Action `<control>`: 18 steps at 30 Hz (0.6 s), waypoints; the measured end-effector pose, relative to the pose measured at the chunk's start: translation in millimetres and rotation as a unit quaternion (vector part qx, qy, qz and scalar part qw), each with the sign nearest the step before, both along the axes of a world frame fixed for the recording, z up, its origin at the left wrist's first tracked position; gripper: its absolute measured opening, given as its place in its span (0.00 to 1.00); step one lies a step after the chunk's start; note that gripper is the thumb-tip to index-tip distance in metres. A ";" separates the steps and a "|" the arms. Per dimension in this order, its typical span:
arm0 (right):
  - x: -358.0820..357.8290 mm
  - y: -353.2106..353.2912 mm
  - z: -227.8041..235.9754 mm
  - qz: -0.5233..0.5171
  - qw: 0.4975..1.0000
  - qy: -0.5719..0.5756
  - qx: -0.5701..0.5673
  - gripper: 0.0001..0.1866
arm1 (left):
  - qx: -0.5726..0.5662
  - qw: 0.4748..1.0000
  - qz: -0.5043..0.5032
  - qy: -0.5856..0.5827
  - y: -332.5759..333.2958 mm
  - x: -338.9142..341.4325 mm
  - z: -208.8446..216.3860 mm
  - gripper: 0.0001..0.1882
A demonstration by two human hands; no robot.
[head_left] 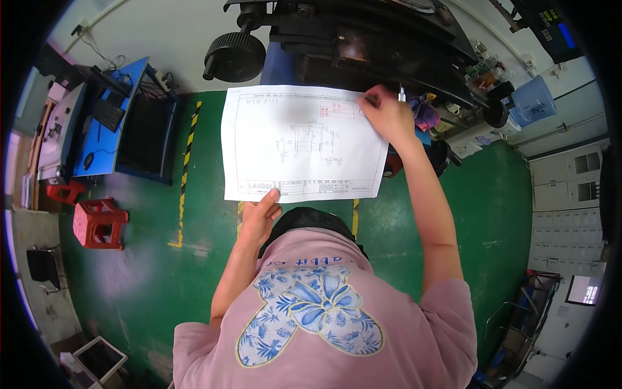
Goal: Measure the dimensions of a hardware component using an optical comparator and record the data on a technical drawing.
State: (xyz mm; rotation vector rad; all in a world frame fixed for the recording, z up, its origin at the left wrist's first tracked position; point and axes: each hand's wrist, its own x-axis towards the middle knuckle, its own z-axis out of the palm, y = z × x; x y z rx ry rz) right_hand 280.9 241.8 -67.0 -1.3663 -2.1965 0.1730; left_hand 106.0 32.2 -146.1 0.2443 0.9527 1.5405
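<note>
A white technical drawing sheet (272, 139) is spread out in front of me, showing a part outline with dimension lines and a small red stamped table near its upper right. My left hand (261, 215) pinches its lower edge, thumb on top and fingers curled underneath. At the upper right corner, the bent fingers of my right hand (389, 113) close on the paper. The sheet looks slightly bowed between both hands. Just beyond it stands a dark machine (382, 55), whose lower parts the paper partly covers.
A black handwheel (234, 57) juts from the machine at upper left. To the left are a blue desk (133, 107) with keyboard and mouse, and a red stool (98, 223). A blue bucket (532, 100) sits at the right, near white lockers (567, 227). Yellow-black tape (188, 165) marks the green floor.
</note>
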 end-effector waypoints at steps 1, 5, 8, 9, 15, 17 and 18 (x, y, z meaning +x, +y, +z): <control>3.1 -0.4 -0.8 0.000 1.000 0.000 -0.002 0.11 | -0.006 1.000 0.002 0.004 -0.8 1.1 0.9 0.11; 26.3 3.3 1.1 -0.032 0.999 -0.015 0.007 0.11 | 0.001 0.998 0.060 0.005 -3.7 -2.6 10.7 0.10; 36.8 4.4 4.2 -0.028 0.998 -0.047 0.022 0.12 | 0.025 0.996 0.079 0.016 -9.4 -18.4 8.7 0.11; 37.3 2.7 3.2 -0.046 0.997 -0.060 0.029 0.12 | 0.017 0.996 0.082 0.038 -11.7 -22.3 9.3 0.13; 40.7 -45.2 -1.1 -0.073 0.994 0.069 -0.031 0.13 | 0.013 0.994 0.103 0.040 -20.3 -31.2 3.7 0.15; 49.3 -68.9 -29.4 -0.014 0.952 0.213 -0.219 0.15 | 0.014 0.993 0.108 0.050 -15.4 -27.9 4.9 0.16; 46.7 -80.6 -38.9 0.037 0.915 0.273 -0.293 0.15 | 0.013 0.992 0.112 0.060 -15.0 -26.1 6.6 0.17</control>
